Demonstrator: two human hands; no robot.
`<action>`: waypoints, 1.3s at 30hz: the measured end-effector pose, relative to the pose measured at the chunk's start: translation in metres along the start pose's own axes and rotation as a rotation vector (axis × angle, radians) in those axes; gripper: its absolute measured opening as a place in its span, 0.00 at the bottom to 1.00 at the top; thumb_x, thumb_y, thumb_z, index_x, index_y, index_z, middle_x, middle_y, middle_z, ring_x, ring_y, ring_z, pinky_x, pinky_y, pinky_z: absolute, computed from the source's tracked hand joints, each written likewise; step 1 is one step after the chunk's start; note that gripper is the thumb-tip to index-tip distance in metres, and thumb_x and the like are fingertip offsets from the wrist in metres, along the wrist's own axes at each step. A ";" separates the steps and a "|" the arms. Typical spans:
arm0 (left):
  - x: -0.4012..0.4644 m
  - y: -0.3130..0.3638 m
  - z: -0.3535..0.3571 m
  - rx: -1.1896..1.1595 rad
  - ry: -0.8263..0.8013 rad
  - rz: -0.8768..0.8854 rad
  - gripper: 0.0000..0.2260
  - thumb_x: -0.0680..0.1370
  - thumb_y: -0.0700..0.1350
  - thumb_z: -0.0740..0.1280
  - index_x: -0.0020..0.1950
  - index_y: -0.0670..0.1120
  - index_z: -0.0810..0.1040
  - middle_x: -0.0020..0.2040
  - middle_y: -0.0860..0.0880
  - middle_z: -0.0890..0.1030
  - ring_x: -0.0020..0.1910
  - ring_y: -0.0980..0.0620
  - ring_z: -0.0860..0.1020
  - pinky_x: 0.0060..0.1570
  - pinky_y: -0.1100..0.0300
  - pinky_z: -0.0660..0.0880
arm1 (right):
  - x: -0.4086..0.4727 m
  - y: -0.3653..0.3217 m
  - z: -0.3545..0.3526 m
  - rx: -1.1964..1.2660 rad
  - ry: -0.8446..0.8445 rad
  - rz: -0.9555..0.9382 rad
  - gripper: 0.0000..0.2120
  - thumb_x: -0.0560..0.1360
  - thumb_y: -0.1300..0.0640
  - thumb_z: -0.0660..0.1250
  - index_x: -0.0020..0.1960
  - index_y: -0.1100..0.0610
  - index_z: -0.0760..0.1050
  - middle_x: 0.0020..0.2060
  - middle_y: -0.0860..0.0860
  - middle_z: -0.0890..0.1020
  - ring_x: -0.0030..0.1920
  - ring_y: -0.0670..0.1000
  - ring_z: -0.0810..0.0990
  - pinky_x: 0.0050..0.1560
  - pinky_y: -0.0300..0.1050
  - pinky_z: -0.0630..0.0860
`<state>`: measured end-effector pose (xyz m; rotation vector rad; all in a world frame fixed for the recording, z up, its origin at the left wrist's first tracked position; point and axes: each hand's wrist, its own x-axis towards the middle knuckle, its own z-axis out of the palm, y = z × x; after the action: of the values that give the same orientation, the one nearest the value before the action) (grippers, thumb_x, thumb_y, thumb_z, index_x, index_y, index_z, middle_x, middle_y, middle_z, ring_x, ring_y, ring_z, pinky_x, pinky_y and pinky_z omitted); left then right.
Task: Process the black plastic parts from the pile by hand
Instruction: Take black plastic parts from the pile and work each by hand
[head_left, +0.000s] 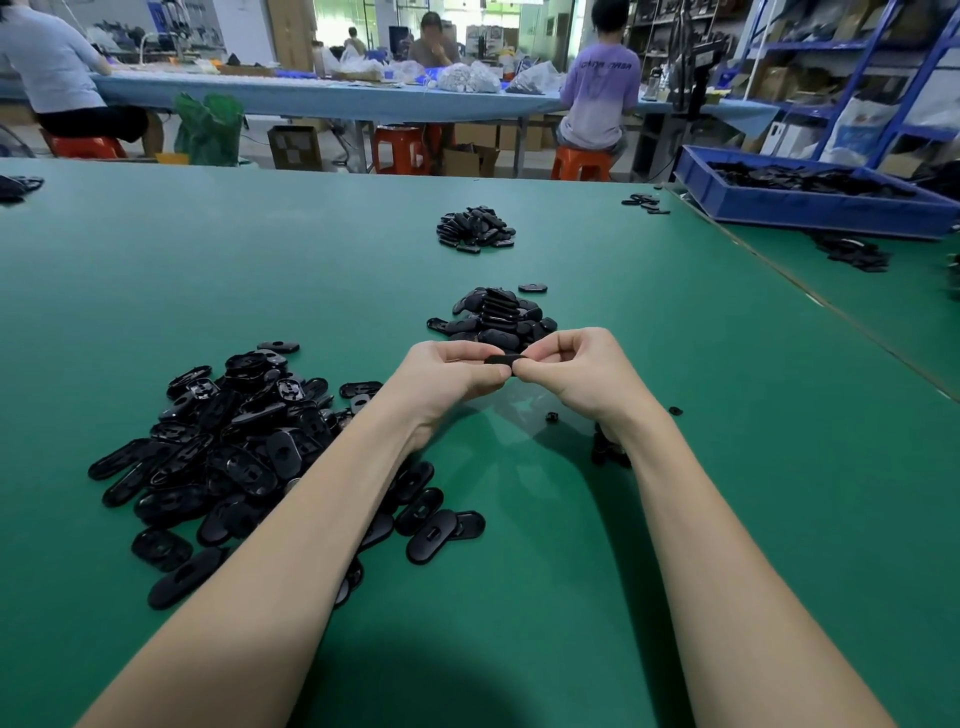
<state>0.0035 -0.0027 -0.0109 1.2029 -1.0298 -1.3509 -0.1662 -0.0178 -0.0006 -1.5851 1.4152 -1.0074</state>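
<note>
One black part (503, 359) is pinched between the left hand (451, 375) and the right hand (569, 371), above the green table (675, 467). It seems to be being worked on. Next, it is probably to be put on the small pile (501, 317) just behind; another must be taken from the big pile (249, 447).

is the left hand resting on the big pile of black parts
No, the left hand is raised above the green table, pinching one black plastic part together with the right hand.
</note>
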 end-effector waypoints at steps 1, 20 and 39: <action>0.000 0.000 0.000 -0.012 -0.006 -0.004 0.08 0.71 0.30 0.75 0.45 0.41 0.84 0.41 0.45 0.86 0.44 0.49 0.84 0.53 0.59 0.80 | 0.000 0.000 0.000 0.003 -0.002 0.002 0.05 0.71 0.58 0.77 0.39 0.53 0.81 0.29 0.44 0.79 0.26 0.39 0.72 0.29 0.30 0.68; -0.002 -0.001 -0.002 0.087 0.004 -0.007 0.07 0.72 0.31 0.75 0.46 0.41 0.82 0.39 0.45 0.86 0.39 0.52 0.84 0.44 0.64 0.80 | -0.005 0.000 0.001 -0.047 -0.012 -0.051 0.06 0.70 0.59 0.77 0.38 0.52 0.80 0.28 0.43 0.79 0.29 0.41 0.75 0.32 0.32 0.72; -0.006 -0.003 -0.001 0.041 0.005 -0.042 0.07 0.72 0.30 0.74 0.44 0.41 0.82 0.41 0.43 0.85 0.41 0.48 0.83 0.52 0.59 0.81 | -0.006 0.002 0.003 -0.042 -0.021 -0.030 0.06 0.70 0.60 0.77 0.39 0.53 0.81 0.29 0.45 0.79 0.27 0.42 0.74 0.28 0.34 0.71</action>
<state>0.0043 0.0033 -0.0129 1.2636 -1.0385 -1.3644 -0.1646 -0.0123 -0.0034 -1.6471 1.4110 -0.9807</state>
